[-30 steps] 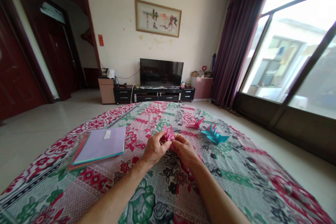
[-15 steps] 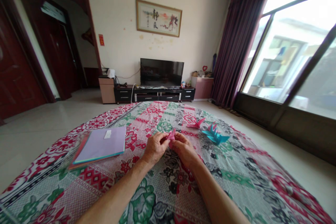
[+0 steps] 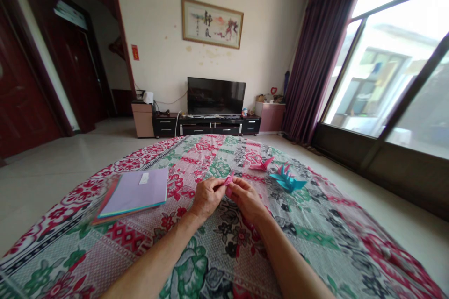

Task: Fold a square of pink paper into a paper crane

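Between my fingertips is a small piece of folded pink paper point(image 3: 229, 180), mostly covered by the fingers. My left hand point(image 3: 207, 197) pinches it from the left, and my right hand point(image 3: 248, 199) grips it from the right. Both hands are closed, just above the patterned tablecloth point(image 3: 196, 257). To the right and farther off lie finished-looking folded paper cranes: a pink crane point(image 3: 263, 165) and a blue crane point(image 3: 288, 182), with more pink paper partly hidden behind the blue.
On the left lies a stack of coloured paper point(image 3: 136, 194), lilac on top, with a small white label point(image 3: 144, 178). Past the table's rounded far edge stand a television point(image 3: 216, 96) and a low black cabinet point(image 3: 196, 129). A window point(image 3: 382, 84) fills the right side.
The pink paper has turned slightly between the fingers, and less of it stands up above them. Both hands stay in nearly the same place.
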{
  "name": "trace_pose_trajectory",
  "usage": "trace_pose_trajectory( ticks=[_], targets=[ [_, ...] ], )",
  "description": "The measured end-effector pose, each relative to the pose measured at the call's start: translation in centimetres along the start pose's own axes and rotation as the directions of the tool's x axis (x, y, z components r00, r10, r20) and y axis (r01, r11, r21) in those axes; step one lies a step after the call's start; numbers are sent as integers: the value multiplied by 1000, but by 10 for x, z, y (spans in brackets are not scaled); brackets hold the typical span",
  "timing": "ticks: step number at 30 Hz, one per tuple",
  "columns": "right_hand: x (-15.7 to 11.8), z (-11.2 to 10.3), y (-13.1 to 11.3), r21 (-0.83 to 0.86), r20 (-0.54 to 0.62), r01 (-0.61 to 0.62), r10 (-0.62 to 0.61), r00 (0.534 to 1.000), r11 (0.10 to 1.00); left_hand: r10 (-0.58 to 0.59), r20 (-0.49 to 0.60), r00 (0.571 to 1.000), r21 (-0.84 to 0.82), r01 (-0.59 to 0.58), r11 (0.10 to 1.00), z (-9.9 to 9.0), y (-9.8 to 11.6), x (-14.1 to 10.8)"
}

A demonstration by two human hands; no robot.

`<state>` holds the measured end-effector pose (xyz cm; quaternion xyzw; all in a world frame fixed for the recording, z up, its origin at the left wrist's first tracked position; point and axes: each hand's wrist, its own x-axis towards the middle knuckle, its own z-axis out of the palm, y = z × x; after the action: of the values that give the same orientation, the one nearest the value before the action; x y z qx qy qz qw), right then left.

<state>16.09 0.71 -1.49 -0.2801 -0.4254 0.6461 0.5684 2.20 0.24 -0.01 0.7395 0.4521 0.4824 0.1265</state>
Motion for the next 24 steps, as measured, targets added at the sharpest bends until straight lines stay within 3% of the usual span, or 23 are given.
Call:
trace_pose_trajectory(
  ticks=[11, 18, 24],
  targets=[
    [-1, 2, -2, 46, -42, -22, 24, 999, 999, 3, 12, 1000, -54, -2, 999, -1, 0, 1],
    [2, -3, -4, 68, -183, -38, 50, 982, 997, 68, -1, 998, -61, -68, 996, 3, -7, 1],
    [1, -4, -6, 64, -125, -101, 109, 986, 993, 78, -26, 997, -39, -79, 996, 4, -8, 1]
  ],
)
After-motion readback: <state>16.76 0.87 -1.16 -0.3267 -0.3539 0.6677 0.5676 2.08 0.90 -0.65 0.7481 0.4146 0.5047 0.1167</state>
